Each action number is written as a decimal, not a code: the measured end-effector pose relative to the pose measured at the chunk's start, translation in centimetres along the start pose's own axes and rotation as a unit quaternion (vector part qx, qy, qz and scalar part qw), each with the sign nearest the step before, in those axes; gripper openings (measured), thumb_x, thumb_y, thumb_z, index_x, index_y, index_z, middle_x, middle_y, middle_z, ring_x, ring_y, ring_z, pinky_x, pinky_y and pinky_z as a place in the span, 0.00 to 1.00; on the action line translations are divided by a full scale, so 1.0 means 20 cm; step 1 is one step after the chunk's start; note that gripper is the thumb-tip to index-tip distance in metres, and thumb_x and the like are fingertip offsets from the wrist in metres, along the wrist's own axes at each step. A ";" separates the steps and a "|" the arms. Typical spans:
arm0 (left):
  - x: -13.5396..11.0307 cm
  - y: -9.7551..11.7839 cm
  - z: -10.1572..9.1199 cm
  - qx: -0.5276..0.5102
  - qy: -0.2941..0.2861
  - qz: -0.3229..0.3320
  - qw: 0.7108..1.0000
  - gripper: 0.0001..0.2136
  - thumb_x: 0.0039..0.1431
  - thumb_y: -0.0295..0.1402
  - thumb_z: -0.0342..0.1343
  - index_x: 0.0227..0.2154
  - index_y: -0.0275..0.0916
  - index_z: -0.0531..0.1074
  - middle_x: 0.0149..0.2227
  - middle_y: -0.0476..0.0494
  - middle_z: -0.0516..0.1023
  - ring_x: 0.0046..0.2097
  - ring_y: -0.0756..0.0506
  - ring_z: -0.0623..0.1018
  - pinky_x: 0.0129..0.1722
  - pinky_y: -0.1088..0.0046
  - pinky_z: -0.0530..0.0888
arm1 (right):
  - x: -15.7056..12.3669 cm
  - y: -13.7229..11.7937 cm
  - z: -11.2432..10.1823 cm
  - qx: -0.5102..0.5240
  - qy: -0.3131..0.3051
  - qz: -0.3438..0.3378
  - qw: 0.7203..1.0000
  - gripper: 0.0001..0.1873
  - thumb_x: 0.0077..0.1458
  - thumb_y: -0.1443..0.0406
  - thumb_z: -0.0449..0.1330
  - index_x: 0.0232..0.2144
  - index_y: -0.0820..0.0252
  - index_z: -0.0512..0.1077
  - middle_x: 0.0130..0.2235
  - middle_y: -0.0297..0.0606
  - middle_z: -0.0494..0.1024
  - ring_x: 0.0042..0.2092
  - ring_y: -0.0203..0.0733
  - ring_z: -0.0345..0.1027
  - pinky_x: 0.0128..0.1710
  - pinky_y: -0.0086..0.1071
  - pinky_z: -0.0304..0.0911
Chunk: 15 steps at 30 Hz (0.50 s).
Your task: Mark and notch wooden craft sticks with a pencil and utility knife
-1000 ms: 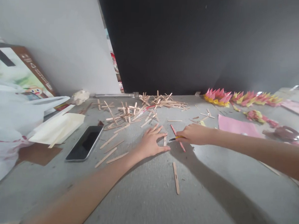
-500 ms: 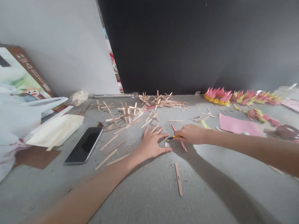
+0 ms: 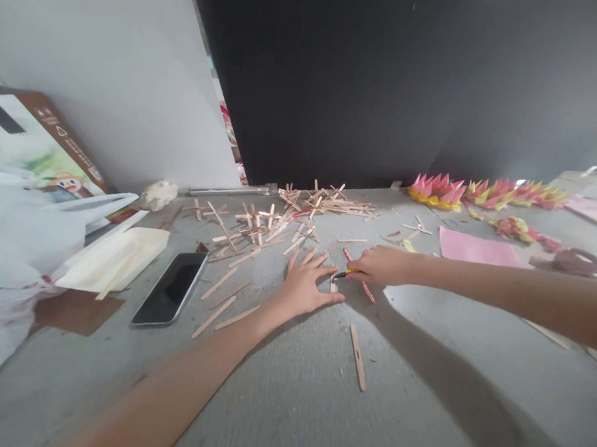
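Note:
My left hand (image 3: 308,282) lies spread on the grey surface, with its forefinger and thumb pressing on the two ends of a short-looking craft stick (image 3: 333,285). My right hand (image 3: 380,265) is closed around a slim yellow craft knife (image 3: 350,272), whose dark tip touches or almost touches that stick. Under the right hand a red-and-white patterned stick (image 3: 367,292) lies on the surface, partly hidden. Nearer to me rests another craft stick (image 3: 357,359) with a small slot in its middle.
A pile of craft sticks (image 3: 261,225) spreads behind my hands. At left are a phone (image 3: 171,289), a white paper packet (image 3: 121,261) and a plastic bag (image 3: 16,255). Right of my hands lie pink paper (image 3: 477,248), folded paper flowers (image 3: 436,191) and brown tape (image 3: 579,261). A black panel stands behind.
Both hands keep nearly the same place and grip. The knife tip has barely shifted on the stick, and the whole view has moved very slightly.

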<state>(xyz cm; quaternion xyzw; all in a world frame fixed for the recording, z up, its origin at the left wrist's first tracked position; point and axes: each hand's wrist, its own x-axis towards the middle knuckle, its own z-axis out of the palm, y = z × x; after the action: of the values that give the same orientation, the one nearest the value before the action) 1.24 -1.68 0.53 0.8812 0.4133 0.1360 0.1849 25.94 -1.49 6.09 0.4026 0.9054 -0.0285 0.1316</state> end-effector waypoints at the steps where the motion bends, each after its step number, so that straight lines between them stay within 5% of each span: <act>1: 0.00 0.00 0.00 -0.001 -0.003 0.000 1.000 0.37 0.53 0.65 0.61 0.61 0.52 0.74 0.72 0.43 0.62 0.75 0.30 0.53 0.72 0.37 0.41 | 0.00 0.00 0.00 -0.007 0.000 -0.005 1.000 0.24 0.74 0.53 0.46 0.40 0.59 0.76 0.28 0.40 0.79 0.25 0.38 0.67 0.28 0.31 0.46; 7: 0.01 -0.03 0.02 -0.009 -0.012 0.000 1.000 0.38 0.54 0.66 0.59 0.63 0.52 0.71 0.73 0.43 0.58 0.74 0.32 0.56 0.73 0.43 0.46 | 0.04 0.01 -0.07 -0.055 -0.021 -0.045 0.997 0.21 0.74 0.55 0.50 0.45 0.59 0.79 0.30 0.42 0.81 0.29 0.42 0.73 0.28 0.32 0.51; 15: 0.02 -0.03 0.02 -0.004 -0.020 0.019 1.000 0.39 0.55 0.66 0.58 0.63 0.49 0.72 0.73 0.39 0.59 0.74 0.31 0.57 0.72 0.40 0.48 | 0.16 -0.05 -0.28 -0.090 -0.121 -0.065 0.986 0.24 0.72 0.53 0.51 0.44 0.61 0.83 0.37 0.48 0.83 0.32 0.45 0.75 0.31 0.34 0.58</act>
<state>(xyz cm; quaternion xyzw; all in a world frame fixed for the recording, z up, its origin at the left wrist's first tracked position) 1.21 -1.07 -0.12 0.8905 0.3926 0.1237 0.1938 21.95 1.10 10.52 0.3225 0.9060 -0.0040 0.2741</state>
